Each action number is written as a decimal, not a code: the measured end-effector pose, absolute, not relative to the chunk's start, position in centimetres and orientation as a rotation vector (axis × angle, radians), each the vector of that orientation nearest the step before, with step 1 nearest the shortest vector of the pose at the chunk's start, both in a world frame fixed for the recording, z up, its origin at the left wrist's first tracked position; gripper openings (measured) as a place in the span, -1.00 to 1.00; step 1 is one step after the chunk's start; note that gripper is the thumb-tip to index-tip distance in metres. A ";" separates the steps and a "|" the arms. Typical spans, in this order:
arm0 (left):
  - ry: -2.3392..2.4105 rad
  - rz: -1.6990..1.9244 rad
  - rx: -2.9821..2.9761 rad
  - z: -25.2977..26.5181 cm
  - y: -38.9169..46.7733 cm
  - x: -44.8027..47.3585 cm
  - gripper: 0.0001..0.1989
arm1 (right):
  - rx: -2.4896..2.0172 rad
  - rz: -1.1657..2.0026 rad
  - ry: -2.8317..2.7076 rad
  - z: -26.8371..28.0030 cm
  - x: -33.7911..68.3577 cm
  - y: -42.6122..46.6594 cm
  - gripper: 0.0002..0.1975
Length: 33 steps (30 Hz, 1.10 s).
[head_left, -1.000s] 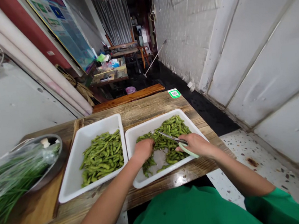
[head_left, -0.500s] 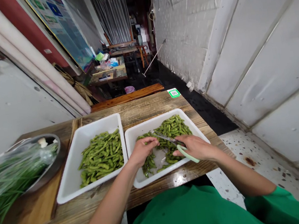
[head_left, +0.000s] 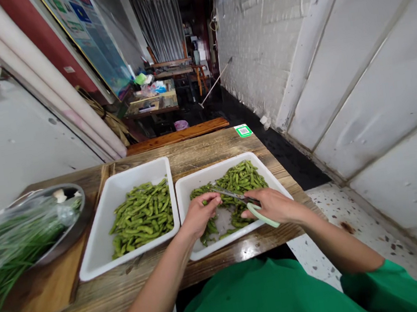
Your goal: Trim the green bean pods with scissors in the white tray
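Observation:
My right hand [head_left: 270, 206] is closed on a pair of scissors [head_left: 262, 215] with pale green handles. The blades point left, their tips by the fingers of my left hand [head_left: 203, 211]. That hand pinches an edamame pod [head_left: 204, 202], of which a green end shows. Both hands are over the right white tray [head_left: 272, 178], where a heap of edamame pods [head_left: 243, 176] lies along the far side and part of the bottom shows. To the left, the other white tray [head_left: 120, 179] holds a larger pile of pods [head_left: 142, 215].
A metal bowl [head_left: 82, 212] with bagged green stalks [head_left: 17, 240] stands on a wooden board [head_left: 50, 292] at the left. The trays rest on a wooden table [head_left: 207, 148] with a green code card [head_left: 243, 131] at its far corner. A bench [head_left: 179, 135] is behind.
My left hand has turned slightly, and a pod end now shows at its fingers. The scissors remain close to it, with little movement of my right hand.

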State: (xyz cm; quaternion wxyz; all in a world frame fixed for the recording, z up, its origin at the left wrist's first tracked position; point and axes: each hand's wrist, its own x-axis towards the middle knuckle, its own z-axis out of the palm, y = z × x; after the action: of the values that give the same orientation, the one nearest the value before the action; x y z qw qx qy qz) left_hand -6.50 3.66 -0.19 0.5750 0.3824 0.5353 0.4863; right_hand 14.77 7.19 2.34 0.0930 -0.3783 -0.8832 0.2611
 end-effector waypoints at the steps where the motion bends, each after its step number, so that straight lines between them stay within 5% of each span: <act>1: 1.234 1.138 0.888 -0.2 3.6 -6.5 -0.71 | -1.120 0.792 -2.624 2.5 14.8 7.2 -0.56; 14: 0.897 1.209 0.331 -0.9 4.7 -6.4 -0.88 | -1.178 0.809 -2.588 2.1 14.8 6.9 -0.57; 23: 1.213 1.186 0.777 -1.0 3.9 -5.9 -0.64 | -1.246 0.745 -2.703 3.1 15.2 7.2 -0.51; 33: 1.338 1.289 0.786 -1.3 3.9 -5.2 -0.67 | -1.224 0.734 -2.733 3.1 14.5 6.9 -0.52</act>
State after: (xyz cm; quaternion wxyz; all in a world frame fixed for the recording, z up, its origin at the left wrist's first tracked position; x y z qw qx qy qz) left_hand -5.20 3.93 -1.33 0.5331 0.3295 0.5611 0.5407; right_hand 14.46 6.90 3.13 0.0292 -0.3968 -0.8861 0.2378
